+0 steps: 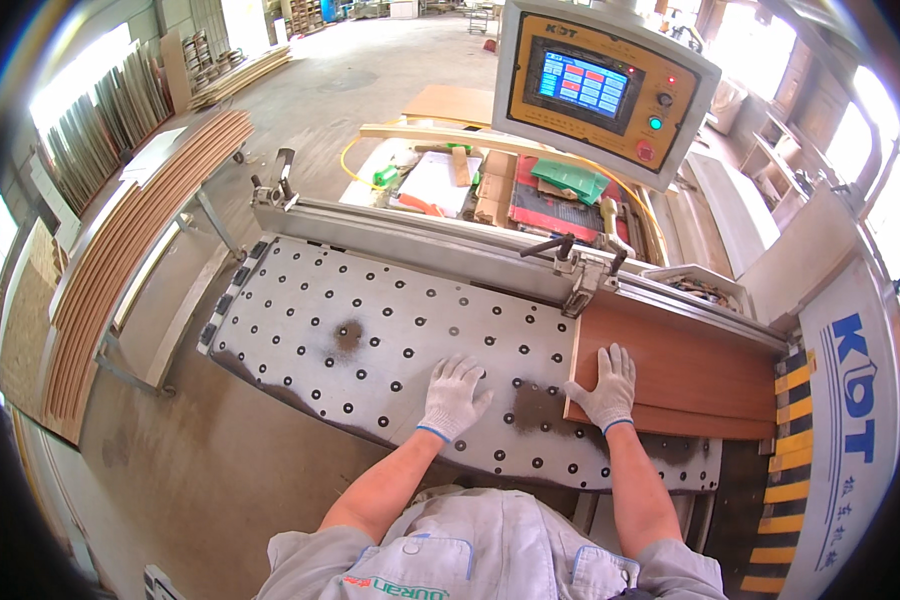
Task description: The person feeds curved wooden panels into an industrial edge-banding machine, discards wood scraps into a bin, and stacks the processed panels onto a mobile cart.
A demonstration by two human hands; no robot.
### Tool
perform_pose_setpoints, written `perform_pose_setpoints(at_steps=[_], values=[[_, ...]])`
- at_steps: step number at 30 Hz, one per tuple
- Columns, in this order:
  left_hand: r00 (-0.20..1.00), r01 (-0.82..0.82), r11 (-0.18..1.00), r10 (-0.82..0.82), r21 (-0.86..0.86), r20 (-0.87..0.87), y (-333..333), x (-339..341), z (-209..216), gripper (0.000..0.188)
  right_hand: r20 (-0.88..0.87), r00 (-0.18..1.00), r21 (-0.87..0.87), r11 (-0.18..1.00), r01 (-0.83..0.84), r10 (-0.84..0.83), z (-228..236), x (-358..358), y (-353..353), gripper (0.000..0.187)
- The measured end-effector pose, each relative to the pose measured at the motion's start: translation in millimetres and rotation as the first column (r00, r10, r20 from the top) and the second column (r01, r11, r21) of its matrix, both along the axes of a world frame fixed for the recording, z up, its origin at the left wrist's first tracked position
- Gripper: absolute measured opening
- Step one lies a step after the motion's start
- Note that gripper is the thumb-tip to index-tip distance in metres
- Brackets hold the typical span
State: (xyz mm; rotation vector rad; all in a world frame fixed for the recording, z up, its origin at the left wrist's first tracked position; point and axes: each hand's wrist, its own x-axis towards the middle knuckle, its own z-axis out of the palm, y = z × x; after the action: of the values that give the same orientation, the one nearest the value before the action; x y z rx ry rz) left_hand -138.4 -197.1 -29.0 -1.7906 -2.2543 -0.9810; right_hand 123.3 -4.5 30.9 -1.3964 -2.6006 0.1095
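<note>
Gloved hands lie flat, fingers spread — left [453, 397] on perforated table [370, 340], right [607, 388] on brown board [690, 375].

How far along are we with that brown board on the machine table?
Done: the brown board lies flat on the perforated table, its far edge along the metal fence. In hand: the right hand presses its left end; the left hand rests flat on the table. Left: no cut shows on the board.
</note>
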Motion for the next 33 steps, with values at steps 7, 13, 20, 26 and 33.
perform_pose_setpoints(at_steps=[7,13,20,26,33], values=[[1.0,0.002,1.0,-0.003,0.021,0.03,0.6,0.2,4.2,0.042,-0.016,1.0,0.019,1.0,0.003,-0.003,-5.0,-0.6,0.7,0.102],[0.999,-0.011,1.0,0.01,0.021,0.039,0.4,0.7,4.4,0.043,-0.028,1.0,0.025,1.0,-0.01,0.011,-7.9,0.2,1.4,0.101],[0.998,-0.012,1.0,0.01,0.028,0.056,0.6,0.2,6.8,0.043,-0.008,1.0,-0.002,1.0,-0.005,0.005,-5.3,-0.5,3.1,0.103],[0.999,-0.019,1.0,0.018,0.022,0.045,1.0,0.5,6.7,0.043,0.013,1.0,-0.025,1.0,-0.002,0.002,-1.7,-1.8,2.4,0.109],[0.999,-0.02,0.999,0.019,0.033,0.045,1.2,1.5,6.4,0.043,0.009,0.999,0.008,0.999,-0.035,0.035,-0.1,-0.8,0.5,0.111]])
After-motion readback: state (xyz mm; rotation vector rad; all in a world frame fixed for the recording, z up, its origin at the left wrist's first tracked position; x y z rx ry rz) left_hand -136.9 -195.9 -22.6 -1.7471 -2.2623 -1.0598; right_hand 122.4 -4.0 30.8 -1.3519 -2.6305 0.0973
